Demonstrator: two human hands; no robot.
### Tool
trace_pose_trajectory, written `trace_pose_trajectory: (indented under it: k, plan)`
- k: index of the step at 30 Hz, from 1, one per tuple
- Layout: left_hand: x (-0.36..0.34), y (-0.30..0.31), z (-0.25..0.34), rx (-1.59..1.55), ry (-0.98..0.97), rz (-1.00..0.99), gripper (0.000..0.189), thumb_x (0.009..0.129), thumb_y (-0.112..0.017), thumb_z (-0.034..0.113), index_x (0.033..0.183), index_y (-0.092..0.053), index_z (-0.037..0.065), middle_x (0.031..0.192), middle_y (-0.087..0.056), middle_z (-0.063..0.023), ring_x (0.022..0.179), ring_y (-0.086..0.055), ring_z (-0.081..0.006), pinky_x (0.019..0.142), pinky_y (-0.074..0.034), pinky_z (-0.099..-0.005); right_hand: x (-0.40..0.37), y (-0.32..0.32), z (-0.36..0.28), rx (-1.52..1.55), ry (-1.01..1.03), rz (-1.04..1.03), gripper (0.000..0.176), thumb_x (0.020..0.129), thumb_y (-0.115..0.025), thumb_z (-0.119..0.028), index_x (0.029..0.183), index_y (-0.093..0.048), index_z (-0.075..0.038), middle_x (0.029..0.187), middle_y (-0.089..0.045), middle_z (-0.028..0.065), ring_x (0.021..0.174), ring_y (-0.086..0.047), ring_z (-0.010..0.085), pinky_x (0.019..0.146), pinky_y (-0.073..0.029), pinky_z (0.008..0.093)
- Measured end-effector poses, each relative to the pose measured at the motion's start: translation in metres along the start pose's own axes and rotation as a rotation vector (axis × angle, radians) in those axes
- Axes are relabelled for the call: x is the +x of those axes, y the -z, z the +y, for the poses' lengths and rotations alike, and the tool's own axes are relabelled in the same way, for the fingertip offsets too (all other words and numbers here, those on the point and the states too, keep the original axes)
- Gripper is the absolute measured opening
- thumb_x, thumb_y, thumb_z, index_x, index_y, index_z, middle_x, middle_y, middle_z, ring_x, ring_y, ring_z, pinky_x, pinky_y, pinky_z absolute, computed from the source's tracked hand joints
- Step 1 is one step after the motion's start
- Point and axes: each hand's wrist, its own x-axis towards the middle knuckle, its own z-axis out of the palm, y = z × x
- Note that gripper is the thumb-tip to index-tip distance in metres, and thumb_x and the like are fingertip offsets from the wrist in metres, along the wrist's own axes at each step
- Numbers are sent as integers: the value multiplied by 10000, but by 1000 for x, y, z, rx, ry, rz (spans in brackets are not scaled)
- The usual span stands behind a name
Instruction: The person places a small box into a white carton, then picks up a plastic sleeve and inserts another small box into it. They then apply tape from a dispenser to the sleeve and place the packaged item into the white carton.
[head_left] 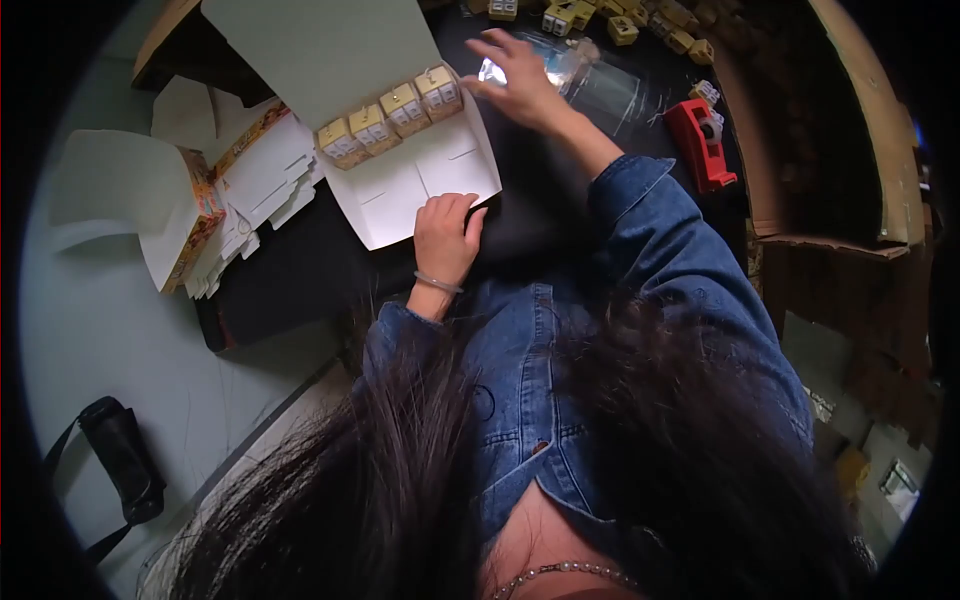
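While the left hand rests with its fingers bent on the near corner of a flat white cardboard carton sheet, the right hand reaches well forward with its fingers spread and flat over a crumpled piece of clear shiny plastic film. The left seems set there to weigh the sheet down on the dark tabletop so it does not slide. Whether its fingers also pinch the edge cannot be told. The right hand closes on nothing; it lies open on or just above the film, beside the sheet's far right corner. The sheet lies in front of the person, unfolded, plain white, with faint cut lines and a larger pale panel rising behind it. A row of four small yellow-and-white boxes stands side by side along the fold between the two parts, touching one another, probably lined up there because the crease gives them a straight edge. Near the right hand is a red plastic tape dispenser, within easy reach. A loose heap of small yellow boxes lies at the table's far edge. A fanned stack of flat white carton blanks is at the left, and a large brown corrugated cardboard box stands open at the right.
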Motion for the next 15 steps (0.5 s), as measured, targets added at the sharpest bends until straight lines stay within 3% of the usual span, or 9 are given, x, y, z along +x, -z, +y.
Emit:
trace_pose_trajectory:
  k: [1,2,3,6,8,10,12,13,15]
  plan:
    - [0,2,2,1,-10,17,184,805,-691,137,976,-664,71,974,-632,-77,922,-588,-272,794,-441,-378,-2,14,35,-126,-137,26,636,838,-665,-520,1315,-556,-113,1400,-448,178,1264,-436,363,1019,-376,476]
    - [2,4,8,-11,-18,15,184,805,-691,137,976,-664,71,974,-632,-77,922,-588,-272,794,-441,-378,-11,38,54,-504,-343,-45,706,809,-666,-576,1308,-558,-89,1406,-442,187,1260,-440,375,1002,-377,513]
    - [5,6,15,-43,-66,44,193,802,-691,124,986,-666,70,989,-631,-78,940,-591,-270,807,-441,-377,-24,51,89,-616,-536,-133,770,776,-665,-623,1299,-559,-67,1420,-426,192,1269,-429,386,989,-371,542]
    - [13,0,35,-187,-152,44,202,790,-688,86,991,-672,68,999,-638,-83,953,-602,-277,829,-460,-373,-45,88,101,-627,-616,-260,684,754,-729,-543,1217,-602,-57,1366,-487,187,1239,-468,368,974,-403,485]
    - [15,-16,52,-332,-149,-22,185,790,-686,87,973,-670,65,992,-646,-90,934,-607,-287,829,-478,-372,-49,92,122,-152,-782,-546,607,707,-799,-455,1119,-633,-41,1283,-559,182,1194,-515,347,948,-436,410]
    - [20,-33,67,-443,-168,-122,172,797,-681,94,965,-666,59,997,-645,-100,938,-606,-290,835,-478,-373,-60,93,120,-46,-811,-449,542,689,-828,-385,1052,-646,-26,1184,-609,169,1127,-553,334,920,-457,370]
    - [24,-45,74,-477,-177,-176,158,808,-671,103,959,-662,57,991,-644,-101,944,-606,-287,836,-478,-375,-67,104,116,-155,-441,-284,626,662,-838,-414,1111,-626,-32,1162,-605,180,1100,-555,338,924,-460,397]
    - [25,-49,76,-473,-175,-199,154,812,-668,105,959,-662,57,980,-644,-100,944,-605,-288,836,-479,-374,-70,108,115,-159,-436,-285,626,662,-838,-414,1111,-626,-32,1162,-605,180,1100,-555,338,924,-460,397]
    - [17,-54,79,-471,-161,-237,151,816,-664,107,959,-662,57,970,-644,-98,944,-605,-289,837,-480,-373,-88,107,108,-504,-434,-247,714,618,-861,-430,1142,-595,-24,1145,-596,200,1091,-547,343,944,-452,404]
